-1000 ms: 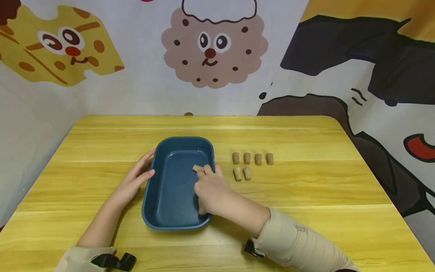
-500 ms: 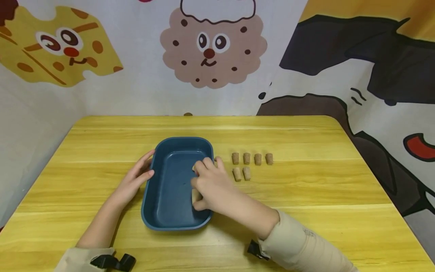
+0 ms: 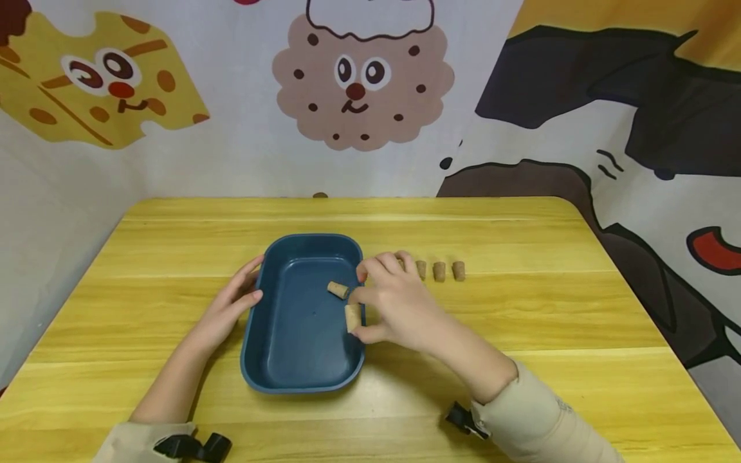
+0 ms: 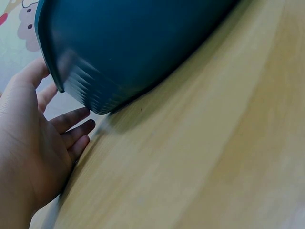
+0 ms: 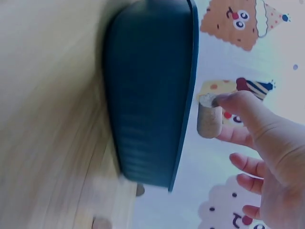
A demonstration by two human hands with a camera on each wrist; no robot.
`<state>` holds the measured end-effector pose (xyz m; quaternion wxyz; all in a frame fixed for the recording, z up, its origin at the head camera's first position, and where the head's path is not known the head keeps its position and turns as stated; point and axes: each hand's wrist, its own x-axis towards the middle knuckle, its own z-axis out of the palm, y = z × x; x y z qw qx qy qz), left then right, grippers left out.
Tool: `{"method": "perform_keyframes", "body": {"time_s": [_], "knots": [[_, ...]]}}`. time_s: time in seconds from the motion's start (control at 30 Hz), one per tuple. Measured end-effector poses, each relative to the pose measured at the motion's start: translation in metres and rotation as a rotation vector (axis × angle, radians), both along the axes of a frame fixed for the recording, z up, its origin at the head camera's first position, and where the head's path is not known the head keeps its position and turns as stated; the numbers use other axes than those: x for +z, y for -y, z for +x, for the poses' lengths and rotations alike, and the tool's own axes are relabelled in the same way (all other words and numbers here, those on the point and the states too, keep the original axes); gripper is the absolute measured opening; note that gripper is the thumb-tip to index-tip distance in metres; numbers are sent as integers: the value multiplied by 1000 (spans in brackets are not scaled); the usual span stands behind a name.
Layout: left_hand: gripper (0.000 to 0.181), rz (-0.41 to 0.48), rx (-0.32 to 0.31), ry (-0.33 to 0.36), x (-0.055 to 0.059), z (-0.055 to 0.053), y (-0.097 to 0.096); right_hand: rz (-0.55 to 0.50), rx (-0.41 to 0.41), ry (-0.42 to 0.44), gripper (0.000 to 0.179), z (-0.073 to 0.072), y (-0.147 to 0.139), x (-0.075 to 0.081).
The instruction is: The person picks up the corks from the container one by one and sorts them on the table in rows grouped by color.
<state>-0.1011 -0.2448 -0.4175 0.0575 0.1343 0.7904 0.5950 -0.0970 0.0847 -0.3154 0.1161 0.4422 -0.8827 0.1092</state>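
A dark blue rectangular tub stands on the table. My left hand rests against its left side, thumb and fingertips at the rim and the other fingers loosely extended; the left wrist view shows the same hand beside the tub's outer wall. Over the right rim, my right hand pinches a cork stopper between thumb and index finger. That pinched cork hangs above the rim in the right wrist view. Another cork lies tilted on the tub's floor.
Right of the tub, several corks stand in a row on the wooden table. My right hand covers the near part of that area. Behind the table hangs a cartoon-printed cloth.
My right hand has lifted a cork from inside the tub and moved right, up to its right rim. The other cork inside shows again. My left hand stays in place.
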Motion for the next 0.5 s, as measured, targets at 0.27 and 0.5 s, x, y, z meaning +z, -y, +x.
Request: {"method": "perform_keyframes", "body": {"time_s": [0.27,0.5], "knots": [[58,-31,12,20,1,1,0,-63,-18,0,31,-7,-31,-5],[58,-28,13,28,2,1,0,-125,-36,19,28,-16,-59,-12]]}}
